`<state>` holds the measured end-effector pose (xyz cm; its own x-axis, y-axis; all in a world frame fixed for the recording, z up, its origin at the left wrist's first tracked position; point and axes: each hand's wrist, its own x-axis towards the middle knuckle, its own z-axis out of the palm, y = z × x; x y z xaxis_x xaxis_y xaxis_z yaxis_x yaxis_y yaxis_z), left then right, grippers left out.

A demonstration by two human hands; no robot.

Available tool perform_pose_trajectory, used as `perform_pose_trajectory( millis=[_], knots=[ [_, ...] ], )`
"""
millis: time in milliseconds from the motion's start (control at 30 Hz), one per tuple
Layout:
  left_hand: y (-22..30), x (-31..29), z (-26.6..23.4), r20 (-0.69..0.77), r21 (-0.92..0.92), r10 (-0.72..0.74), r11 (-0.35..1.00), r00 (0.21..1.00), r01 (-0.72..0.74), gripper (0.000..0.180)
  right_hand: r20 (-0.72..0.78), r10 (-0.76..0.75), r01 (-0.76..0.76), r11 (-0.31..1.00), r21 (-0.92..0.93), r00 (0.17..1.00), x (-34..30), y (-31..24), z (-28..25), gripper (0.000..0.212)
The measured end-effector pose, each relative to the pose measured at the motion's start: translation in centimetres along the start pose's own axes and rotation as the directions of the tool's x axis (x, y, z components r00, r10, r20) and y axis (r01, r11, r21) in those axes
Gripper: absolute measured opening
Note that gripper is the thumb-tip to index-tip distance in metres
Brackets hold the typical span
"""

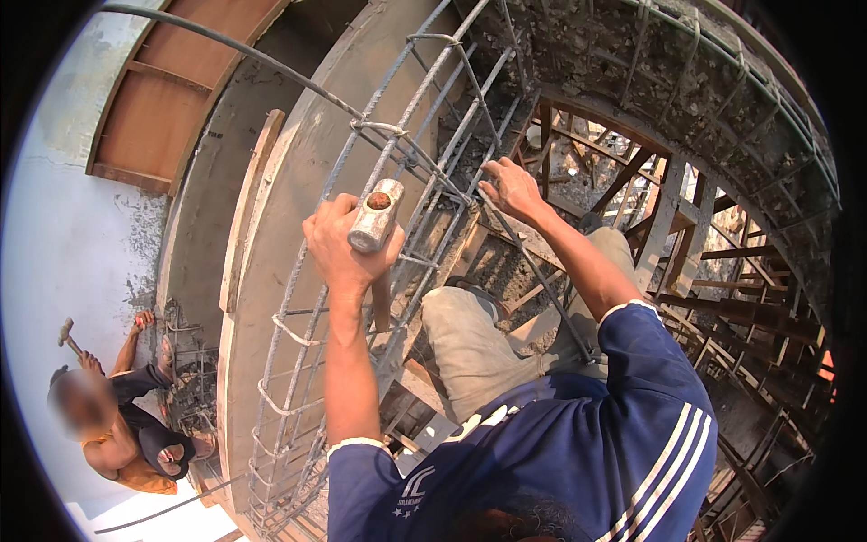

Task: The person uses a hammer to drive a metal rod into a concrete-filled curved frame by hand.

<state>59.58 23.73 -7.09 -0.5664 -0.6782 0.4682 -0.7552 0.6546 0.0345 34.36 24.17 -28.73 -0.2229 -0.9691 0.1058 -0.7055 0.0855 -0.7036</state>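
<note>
My left hand [334,239] is wrapped round a hammer [368,236]. Its worn steel head sits on top of the fist and the wooden handle points down past my wrist. The fist is over a long rebar cage [423,116] of lengthwise bars tied with square stirrups. My right hand [515,191] is at the cage's right side, its fingers bent and drawn together by the bars. What lies between those fingertips is too small to make out. Below that hand, a single dark bar [542,275] slants down toward my knee.
A grey formwork panel [275,226] runs along the cage's left side. Timber props [664,221] crowd the drop at right, under a curved rebar-lined wall [623,63]. At lower left a co-worker [126,425] crouches with a raised hammer [68,334]. Another bar [244,50] crosses the upper left.
</note>
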Motion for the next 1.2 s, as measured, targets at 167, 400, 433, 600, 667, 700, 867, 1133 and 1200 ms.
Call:
perform_pose_trajectory(
  millis=[167,400,433,600,667,700,867,1133,1200],
  knots=[
    [-0.3,0.6,0.6,-0.014,-0.019,0.052,0.998,0.999,-0.052,0.023,0.180,-0.088,0.143,0.938,-0.316,0.980,11.5,-0.4,6.9,0.051],
    [0.1,1.2,0.7,-0.038,-0.049,0.049,0.997,0.998,-0.051,0.025,0.081,-0.073,0.094,0.951,-0.294,0.994,14.9,1.7,12.2,0.028],
    [-0.5,0.5,0.5,-0.036,-0.033,0.027,0.999,0.999,-0.028,0.026,0.134,-0.004,0.023,0.990,-0.142,0.991,14.1,-0.4,12.0,0.027],
    [-0.7,0.5,0.6,-0.012,-0.004,0.012,1.000,1.000,-0.012,0.026,-0.102,0.000,-0.003,1.000,-0.031,0.995,12.7,0.1,9.2,0.049],
    [-0.5,0.7,1.0,-0.060,-0.011,0.043,0.999,0.997,-0.044,0.025,-0.078,0.046,-0.039,0.996,0.079,0.996,12.9,1.3,7.1,0.050],
    [-0.6,0.5,1.1,-0.049,-0.011,0.037,0.999,0.998,-0.038,0.025,-0.078,0.019,-0.015,0.999,0.046,0.997,12.5,0.8,6.0,0.048],
    [-0.3,0.5,0.8,-0.050,-0.027,0.029,0.999,0.998,-0.030,0.024,-0.090,-0.097,0.062,0.942,-0.331,0.991,3.3,2.4,0.1,0.014],
    [0.1,0.5,0.9,-0.045,0.003,0.041,0.999,0.998,-0.041,0.021,0.084,0.196,-0.213,0.899,0.383,0.977,-16.4,6.5,6.0,0.043],
    [-0.1,0.1,0.8,-0.013,-0.006,0.000,1.000,1.000,0.000,0.024,0.286,0.317,-0.426,0.712,0.559,0.904,-15.8,4.9,4.7,0.037]
  ],
)
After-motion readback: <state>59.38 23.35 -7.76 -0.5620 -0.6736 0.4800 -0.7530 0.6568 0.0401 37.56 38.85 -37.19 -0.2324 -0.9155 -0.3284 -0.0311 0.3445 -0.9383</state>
